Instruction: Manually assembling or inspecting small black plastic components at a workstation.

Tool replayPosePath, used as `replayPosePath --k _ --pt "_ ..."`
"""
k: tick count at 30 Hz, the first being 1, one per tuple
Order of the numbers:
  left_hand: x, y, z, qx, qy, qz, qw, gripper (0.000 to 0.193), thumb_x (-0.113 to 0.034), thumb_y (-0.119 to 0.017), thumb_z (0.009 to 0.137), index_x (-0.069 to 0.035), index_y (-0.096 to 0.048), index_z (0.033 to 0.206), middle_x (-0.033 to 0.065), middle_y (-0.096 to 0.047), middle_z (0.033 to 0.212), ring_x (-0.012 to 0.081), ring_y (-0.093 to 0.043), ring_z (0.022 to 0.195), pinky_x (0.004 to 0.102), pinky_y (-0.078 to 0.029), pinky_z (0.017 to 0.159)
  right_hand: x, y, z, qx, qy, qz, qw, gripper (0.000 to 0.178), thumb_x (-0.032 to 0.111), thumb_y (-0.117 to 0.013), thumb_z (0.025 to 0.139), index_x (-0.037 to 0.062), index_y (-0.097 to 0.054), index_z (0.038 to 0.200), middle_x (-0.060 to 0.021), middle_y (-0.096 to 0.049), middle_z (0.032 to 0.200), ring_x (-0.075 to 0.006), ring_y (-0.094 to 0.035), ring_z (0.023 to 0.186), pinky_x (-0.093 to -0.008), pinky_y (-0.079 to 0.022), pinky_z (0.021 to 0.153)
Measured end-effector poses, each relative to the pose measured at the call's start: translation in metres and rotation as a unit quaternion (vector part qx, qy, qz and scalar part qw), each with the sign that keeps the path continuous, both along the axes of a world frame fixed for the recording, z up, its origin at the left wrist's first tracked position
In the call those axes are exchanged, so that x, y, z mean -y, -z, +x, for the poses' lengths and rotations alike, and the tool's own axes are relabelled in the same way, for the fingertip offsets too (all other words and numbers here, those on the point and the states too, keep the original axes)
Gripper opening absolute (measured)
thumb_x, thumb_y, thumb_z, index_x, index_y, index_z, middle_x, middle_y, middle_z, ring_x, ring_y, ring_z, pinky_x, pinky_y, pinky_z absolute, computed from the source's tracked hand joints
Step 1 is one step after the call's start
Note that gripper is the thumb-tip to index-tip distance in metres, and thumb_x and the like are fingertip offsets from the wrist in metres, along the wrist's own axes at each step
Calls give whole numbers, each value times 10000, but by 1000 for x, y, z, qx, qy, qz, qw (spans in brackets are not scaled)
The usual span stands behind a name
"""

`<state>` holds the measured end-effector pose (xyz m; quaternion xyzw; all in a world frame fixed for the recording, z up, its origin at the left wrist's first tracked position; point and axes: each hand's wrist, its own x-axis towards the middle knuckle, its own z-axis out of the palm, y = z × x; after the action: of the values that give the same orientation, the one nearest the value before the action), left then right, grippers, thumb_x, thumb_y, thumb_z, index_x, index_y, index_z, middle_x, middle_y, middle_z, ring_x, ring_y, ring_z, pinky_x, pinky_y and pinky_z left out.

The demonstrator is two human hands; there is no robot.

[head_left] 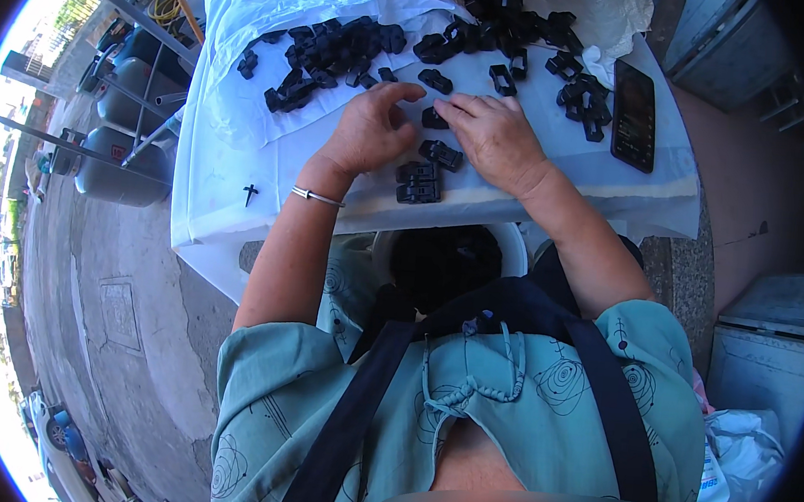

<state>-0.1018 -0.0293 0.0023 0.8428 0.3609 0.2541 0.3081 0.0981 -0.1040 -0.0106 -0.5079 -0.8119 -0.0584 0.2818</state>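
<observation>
My left hand (371, 128) hovers over the white-covered table (225, 157), its thumb and fingers apart and slightly curled, with nothing visible between them. Facing it, my right hand (498, 138) has its fingertips on a small black plastic part (432, 118), partly hidden by the fingers. Just beyond lies another black plastic piece (435, 81). Closer to me, a black part (441, 154) lies beside a pair of black parts (418, 183) set against each other near the table's front edge.
Loose black parts form a left heap (333, 52) and a right heap (495, 32). A dark phone (634, 116) lies at the right edge. One small black cross-shaped bit (251, 195) rests at left. Below the table edge stands a white bucket (515, 252) of dark contents.
</observation>
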Motion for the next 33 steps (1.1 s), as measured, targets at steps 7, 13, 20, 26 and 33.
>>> replayPosePath --k 7,13,20,26,33 --pt "-20 4 31 15 -40 257 965 287 -40 -627 794 -62 -637 1080 147 -624 1065 306 -651 877 358 -529 777 1 0 9 1 15 -1 1000 380 179 -632 856 123 -590 1230 -94 -598 1143 -258 -571 1054 -400 -428 883" --pt "-5 1 39 -61 -40 182 981 249 -128 -638 796 -72 -649 1037 148 -615 1084 344 -636 906 408 -524 792 -22 -1 39 9 203 52 978 288 234 -650 857 113 -638 1118 -98 -596 1033 -278 -600 926 -389 -484 811" --pt "10 -4 18 -65 -11 147 987 247 -198 -695 776 -63 -672 981 156 -616 1052 339 -636 864 404 -527 775 -14 -29 39 -156 97 -115 976 196 196 -545 881 44 -648 947 -157 -630 812 -321 -620 728 -390 -511 682" --pt "13 -8 7 -82 -40 143 985 286 -194 -708 785 -45 -660 1025 160 -608 1013 301 -640 803 378 -530 728 -19 -44 49 -21 206 -214 955 219 199 -506 896 30 -644 878 -187 -642 779 -335 -630 734 -424 -514 714" --pt "-1 4 -4 -56 3 105 993 375 -102 -717 768 -69 -625 1130 91 -634 937 184 -604 678 296 -512 648 -30 -8 37 -48 156 -67 984 269 271 -575 917 62 -651 1069 -153 -629 1010 -332 -636 879 -401 -520 787"
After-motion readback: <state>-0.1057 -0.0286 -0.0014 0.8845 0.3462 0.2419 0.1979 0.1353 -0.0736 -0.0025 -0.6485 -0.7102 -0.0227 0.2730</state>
